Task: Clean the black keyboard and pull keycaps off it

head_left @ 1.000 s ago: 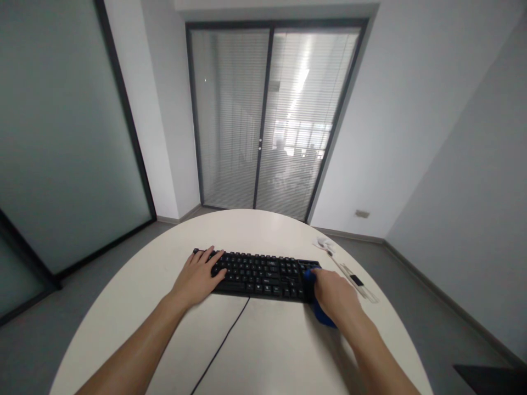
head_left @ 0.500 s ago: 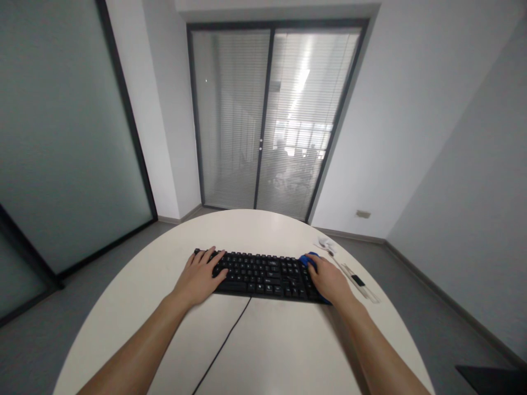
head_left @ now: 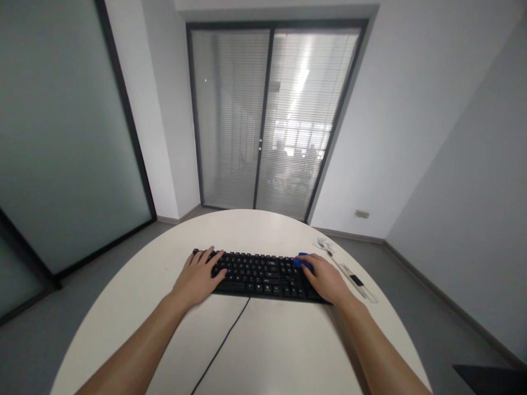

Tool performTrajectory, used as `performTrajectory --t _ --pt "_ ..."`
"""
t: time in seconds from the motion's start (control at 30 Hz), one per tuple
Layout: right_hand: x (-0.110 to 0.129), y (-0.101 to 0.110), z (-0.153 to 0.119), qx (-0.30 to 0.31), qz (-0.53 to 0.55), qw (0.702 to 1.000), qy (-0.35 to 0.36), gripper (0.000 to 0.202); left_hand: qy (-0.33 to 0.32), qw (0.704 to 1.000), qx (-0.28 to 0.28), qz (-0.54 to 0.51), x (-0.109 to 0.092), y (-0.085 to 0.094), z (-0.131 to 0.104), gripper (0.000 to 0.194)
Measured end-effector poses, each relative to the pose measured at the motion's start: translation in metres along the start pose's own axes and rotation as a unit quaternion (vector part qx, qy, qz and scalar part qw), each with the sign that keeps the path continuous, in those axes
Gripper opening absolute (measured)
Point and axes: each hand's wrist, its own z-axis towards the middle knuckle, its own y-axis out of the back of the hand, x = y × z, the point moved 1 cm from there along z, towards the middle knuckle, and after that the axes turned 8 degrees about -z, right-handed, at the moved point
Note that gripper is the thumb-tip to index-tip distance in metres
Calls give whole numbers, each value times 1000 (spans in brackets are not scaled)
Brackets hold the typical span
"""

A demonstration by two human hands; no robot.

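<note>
A black keyboard [head_left: 263,277] lies flat on the round white table [head_left: 263,351]. Across its left end rests my left hand [head_left: 200,278], palm down with the fingers spread over the keys and the left edge. Over the number pad at the right end is my right hand [head_left: 323,277], closed on a blue cloth [head_left: 302,262]. Part of the cloth shows beyond the fingertips; the rest is under the palm, with a bit of blue by the keyboard's lower right corner. Keys under both hands are hidden.
The keyboard's black cable [head_left: 222,345] runs toward the near edge. To the right of my right hand lie white crumpled bits [head_left: 325,244], a thin brush-like stick [head_left: 338,263] and pale sticks with a black band [head_left: 356,280]. A dark object [head_left: 489,379] shows at lower right.
My right hand has slid slightly left over the number pad with the blue cloth. My left hand stays in place on the keyboard's left end.
</note>
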Motion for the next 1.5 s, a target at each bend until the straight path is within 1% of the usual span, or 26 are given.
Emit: performTrajectory --t 0.1,0.2,0.3,0.4,0.5,0.57,0.63,0.77,0.87,0.93,1.1,1.17,1.2,1.27,1.37,1.43,1.5 --pt "2 -1 1 -21 8 1000 -12 33 0 1000 1 -2 0 0 0 58" --pt "6 -1 0 -35 -13 997 -70 35 2 1000 0 -3 -2 1 1 57" --pt "14 1 -7 -3 -82 986 -147 37 9 1000 0 -3 -4 3 1 57" --pt "24 2 -17 36 -143 969 -197 41 15 1000 5 -1 -7 5 0 57" --pt "33 -4 -26 45 -177 964 -192 47 24 1000 4 8 -10 6 0 56" --pt "34 -10 -26 36 -194 966 -166 51 28 1000 3 14 -11 6 -1 56" --pt "30 -18 -23 21 -194 971 -138 55 31 999 1 20 -12 5 -1 55" --pt "13 -27 -10 -20 -133 986 -100 51 44 998 -10 34 -13 3 -3 56" --pt "8 -29 -2 -54 -91 990 -97 47 51 998 -15 40 -15 3 -5 59" --pt "11 -30 -1 -63 -84 988 -117 47 52 998 -13 39 -16 4 -6 61" --pt "27 -32 -4 -38 -80 965 -247 60 62 998 -3 24 -17 9 -3 60" --pt "28 -35 -6 -27 -77 962 -261 65 66 998 -10 19 -16 10 -1 60" --pt "27 -36 -7 -22 -75 964 -252 68 68 997 -15 18 -14 10 0 61" --pt "21 -39 -9 -13 -62 975 -212 76 79 996 -34 19 -9 8 2 61" --pt "6 -42 -11 5 -34 991 -132 87 124 990 -65 18 6 4 6 63" --pt "-3 -42 -12 17 -21 995 -93 89 151 987 -62 -4 15 1 9 64" --pt "-10 -43 -11 18 -10 998 -56 89 162 985 -53 -35 22 -2 10 65"
